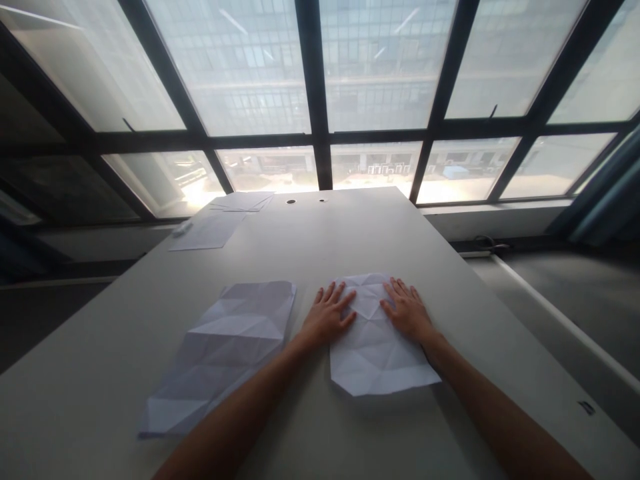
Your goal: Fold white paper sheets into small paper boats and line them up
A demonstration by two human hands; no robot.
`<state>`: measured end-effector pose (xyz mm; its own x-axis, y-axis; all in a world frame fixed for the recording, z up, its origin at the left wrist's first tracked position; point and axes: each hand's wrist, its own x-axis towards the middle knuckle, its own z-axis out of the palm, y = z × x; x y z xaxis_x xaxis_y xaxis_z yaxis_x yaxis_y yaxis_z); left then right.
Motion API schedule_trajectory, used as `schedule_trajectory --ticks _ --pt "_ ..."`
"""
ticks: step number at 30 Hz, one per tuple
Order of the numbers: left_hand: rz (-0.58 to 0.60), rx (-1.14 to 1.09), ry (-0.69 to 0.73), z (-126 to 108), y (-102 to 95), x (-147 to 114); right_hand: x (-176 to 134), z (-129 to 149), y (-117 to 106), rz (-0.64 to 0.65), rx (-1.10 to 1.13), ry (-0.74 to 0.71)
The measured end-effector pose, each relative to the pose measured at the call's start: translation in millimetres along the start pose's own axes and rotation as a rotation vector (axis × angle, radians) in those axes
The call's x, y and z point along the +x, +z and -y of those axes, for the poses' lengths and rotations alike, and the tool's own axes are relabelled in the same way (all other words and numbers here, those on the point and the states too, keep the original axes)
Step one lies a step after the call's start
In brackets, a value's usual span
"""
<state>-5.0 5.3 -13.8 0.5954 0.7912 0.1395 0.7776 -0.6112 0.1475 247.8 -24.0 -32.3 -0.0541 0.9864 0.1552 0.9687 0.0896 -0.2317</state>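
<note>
A creased sheet of white paper [376, 357] lies on the table in front of me, its surface crossed by fold lines. My left hand [330, 313] rests flat with spread fingers over its upper left edge. On the upper right edge lies my right hand [407, 312], also flat, fingers apart. Between the two hands a diamond of creases shows near the top of the sheet. To the left, beside my left forearm, is a larger stack of creased white paper [225, 350] with wavy folds; the forearm hides part of its right side.
The white table [320, 247] stretches away to tall windows [377, 63] with dark frames. At its far left are flat paper sheets [210, 230] and a small whitish object [182, 229]. Two round holes sit near the far edge. A small dark mark [586, 407] is at the right edge.
</note>
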Motion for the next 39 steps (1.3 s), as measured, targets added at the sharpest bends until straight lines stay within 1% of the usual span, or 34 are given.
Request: schedule_trajectory --ticks 4,21,30,35,39 --pt "0.01 0.0 0.01 -1.7 -2.9 -4.9 -7.2 0.1 0.2 -0.012 -0.004 -0.009" --pt "0.029 -0.003 0.004 -4.5 -7.2 -7.2 -7.6 0.1 -0.1 -0.021 0.004 -0.025" --pt "0.027 0.01 0.004 -2.9 -4.3 -4.9 -2.4 -2.0 2.7 -0.008 0.011 -0.008" --pt "0.016 0.017 0.012 -2.0 -3.1 -3.4 -1.1 -1.9 2.6 -0.032 0.013 -0.02" --pt "0.033 0.023 0.007 -0.6 -2.2 -1.1 1.8 -1.6 -0.1 -0.048 0.029 -0.007"
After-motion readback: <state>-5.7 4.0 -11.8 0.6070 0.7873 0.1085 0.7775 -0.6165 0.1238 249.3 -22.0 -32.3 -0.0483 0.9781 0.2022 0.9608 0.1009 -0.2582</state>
